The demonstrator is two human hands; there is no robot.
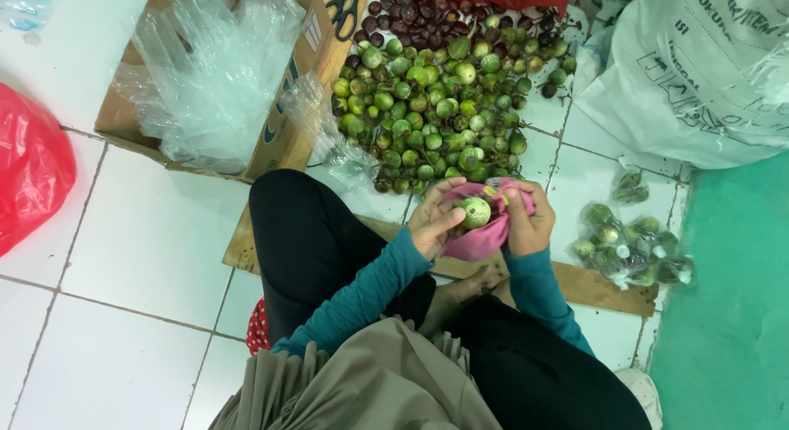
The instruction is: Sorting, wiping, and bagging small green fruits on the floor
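Observation:
My left hand (433, 219) and my right hand (527, 224) together hold a pink cloth (485, 237) wrapped around one round green fruit (475, 211). The fingers of both hands press the cloth against the fruit, just above my crossed legs in black trousers. A large pile of small green fruits (436, 109) lies on the white tiled floor right in front of my hands, with darker purple fruits (411, 15) behind it.
A cardboard box (283, 142) stuffed with clear plastic bags stands at the upper left. Several filled clear bags of green fruits (629, 249) lie to my right. A big white sack (699, 68) fills the upper right, a red plastic bag (29, 167) the left edge.

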